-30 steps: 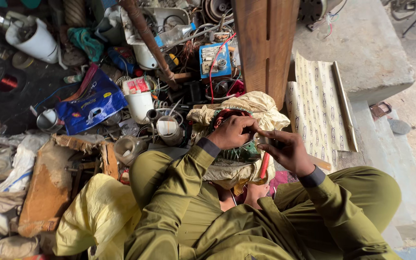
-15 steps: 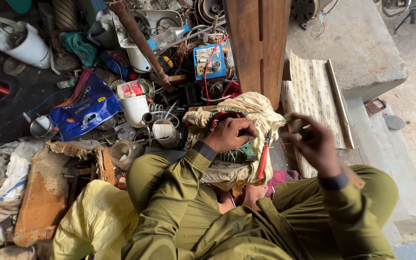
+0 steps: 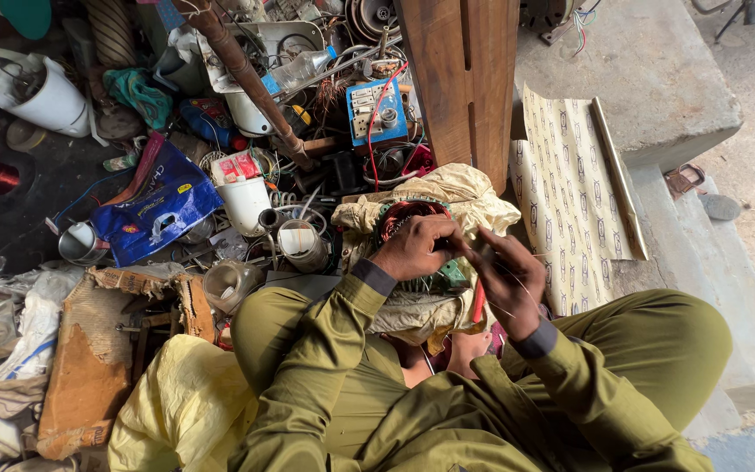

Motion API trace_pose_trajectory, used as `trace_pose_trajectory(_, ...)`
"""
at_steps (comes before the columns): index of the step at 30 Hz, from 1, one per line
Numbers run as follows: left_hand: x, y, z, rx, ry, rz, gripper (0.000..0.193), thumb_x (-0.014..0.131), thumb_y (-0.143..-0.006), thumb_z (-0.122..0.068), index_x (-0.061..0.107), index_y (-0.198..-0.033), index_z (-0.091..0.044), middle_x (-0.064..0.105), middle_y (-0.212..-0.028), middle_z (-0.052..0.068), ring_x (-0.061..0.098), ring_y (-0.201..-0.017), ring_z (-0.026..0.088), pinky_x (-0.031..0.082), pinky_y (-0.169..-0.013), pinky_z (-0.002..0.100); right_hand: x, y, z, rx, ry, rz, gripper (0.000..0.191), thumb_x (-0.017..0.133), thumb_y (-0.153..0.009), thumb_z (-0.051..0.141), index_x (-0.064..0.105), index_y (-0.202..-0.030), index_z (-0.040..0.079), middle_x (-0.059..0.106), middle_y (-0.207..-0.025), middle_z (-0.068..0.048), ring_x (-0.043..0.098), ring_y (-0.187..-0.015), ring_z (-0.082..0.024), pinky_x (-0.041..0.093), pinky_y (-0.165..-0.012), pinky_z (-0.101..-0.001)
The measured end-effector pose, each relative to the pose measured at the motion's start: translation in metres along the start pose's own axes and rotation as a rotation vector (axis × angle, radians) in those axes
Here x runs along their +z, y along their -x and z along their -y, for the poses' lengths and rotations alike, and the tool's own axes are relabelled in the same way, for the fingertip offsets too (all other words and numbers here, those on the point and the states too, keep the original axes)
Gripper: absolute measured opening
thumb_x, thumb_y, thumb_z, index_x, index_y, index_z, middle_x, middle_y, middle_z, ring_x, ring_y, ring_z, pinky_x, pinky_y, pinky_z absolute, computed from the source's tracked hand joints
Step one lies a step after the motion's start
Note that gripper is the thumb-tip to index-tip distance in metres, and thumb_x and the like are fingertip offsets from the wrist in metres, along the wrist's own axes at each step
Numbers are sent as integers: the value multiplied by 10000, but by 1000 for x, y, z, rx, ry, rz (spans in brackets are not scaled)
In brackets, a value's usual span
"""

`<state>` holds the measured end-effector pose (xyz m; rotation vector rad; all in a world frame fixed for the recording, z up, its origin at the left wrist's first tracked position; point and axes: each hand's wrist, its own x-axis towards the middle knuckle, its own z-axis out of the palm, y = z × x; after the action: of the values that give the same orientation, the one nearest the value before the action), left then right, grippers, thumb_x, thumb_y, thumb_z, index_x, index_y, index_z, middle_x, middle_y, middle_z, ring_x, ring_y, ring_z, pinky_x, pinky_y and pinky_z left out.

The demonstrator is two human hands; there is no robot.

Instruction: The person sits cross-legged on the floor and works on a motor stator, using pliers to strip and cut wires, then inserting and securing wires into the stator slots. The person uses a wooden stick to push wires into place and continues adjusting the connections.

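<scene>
I sit cross-legged in olive clothes with a round motor part (image 3: 412,217) wound with copper wire in my lap, resting on a cream cloth (image 3: 469,194). My left hand (image 3: 414,247) lies over the winding and grips it. My right hand (image 3: 509,280) is close beside it on the right, fingers pinched on a thin wire that runs from the winding. A red-handled tool (image 3: 479,301) lies under my right hand on the cloth.
Clutter fills the floor ahead: a blue bag (image 3: 157,210), white jugs (image 3: 245,199), tins (image 3: 301,245), a blue switch box (image 3: 376,112) and a rusty pipe (image 3: 246,74). A wooden post (image 3: 460,79) stands ahead, patterned sheet (image 3: 570,188) and concrete steps (image 3: 657,79) at right. Yellow cloth (image 3: 181,402) lies at left.
My right hand had swung out to the right pulling the wire, and has now come back in beside my left hand on the winding. My left hand stayed put.
</scene>
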<state>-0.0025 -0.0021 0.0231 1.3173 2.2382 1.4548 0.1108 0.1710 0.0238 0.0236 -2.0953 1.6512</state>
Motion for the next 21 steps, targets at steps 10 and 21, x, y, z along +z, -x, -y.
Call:
trace_pose_trajectory(10, -2, -1, -5, -33, 85, -41, 128, 796, -857, -70, 702, -929, -22, 753, -909, 75, 743, -855, 190, 593, -782, 337, -121, -23, 65, -164, -126, 132, 404, 768, -821, -34, 714, -1220, -1, 740, -915, -89, 709, -708, -101, 549, -621, -245)
trace_pose_trajectory(21, -5, -1, -8, -28, 35, -62, 154, 797, -830, -58, 705, -947, -15, 752, -914, 110, 758, -874, 210, 592, -764, 338, -34, -18, -31, 400, -358, 495, 418, 790, -907, 88, 625, -1279, -5, 688, -975, -61, 654, -920, -108, 557, -823, -271)
